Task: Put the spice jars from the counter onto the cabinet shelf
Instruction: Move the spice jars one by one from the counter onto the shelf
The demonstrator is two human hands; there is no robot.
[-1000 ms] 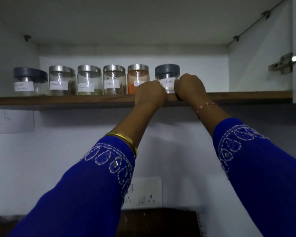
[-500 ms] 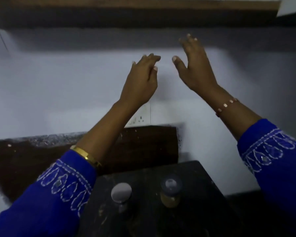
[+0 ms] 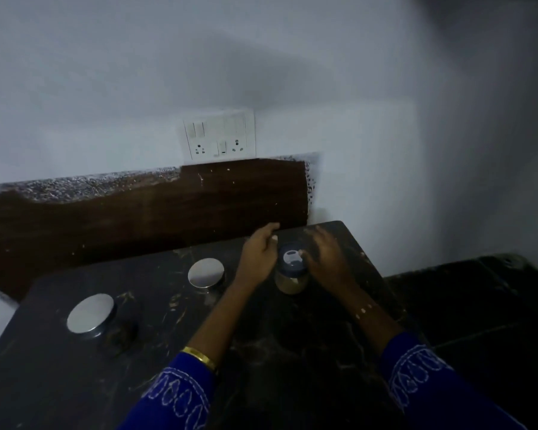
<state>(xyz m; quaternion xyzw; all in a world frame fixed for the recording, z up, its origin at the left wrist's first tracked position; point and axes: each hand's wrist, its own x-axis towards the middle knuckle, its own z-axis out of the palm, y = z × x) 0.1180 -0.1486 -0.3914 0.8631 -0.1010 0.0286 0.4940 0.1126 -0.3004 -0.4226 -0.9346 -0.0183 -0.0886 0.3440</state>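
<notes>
A pale wall fills the upper half of the dim kitchen view, with a dark wood-grain backsplash running along its foot and a white switch-and-socket plate set just above that strip at 12 o'clock. Below, a dark, streaked counter spreads from the middle of the frame to the bottom edge, carrying 3 spice jars. At 9 o'clock stands the nearest jar with a flat steel lid; its contents cannot be made out in the gloom. Toward the middle sits a second steel-lidded jar, its contents equally hidden. Just right of centre is the dark-lidded jar, upright on the counter, holding a tan powder that fills its lower part. A person in blue embroidered sleeves reaches in from 6 o'clock. The left hand, a gold bangle at its wrist, sits just beside that jar at its 9 o'clock side, fingers loosely extended and parted, gripping nothing. The right hand, motion-blurred, is spread at the jar's 3 o'clock side with its thumb over the lid rim; whether it actually touches the jar cannot be told. The 2 hands flank the jar, apart from each other.
</notes>
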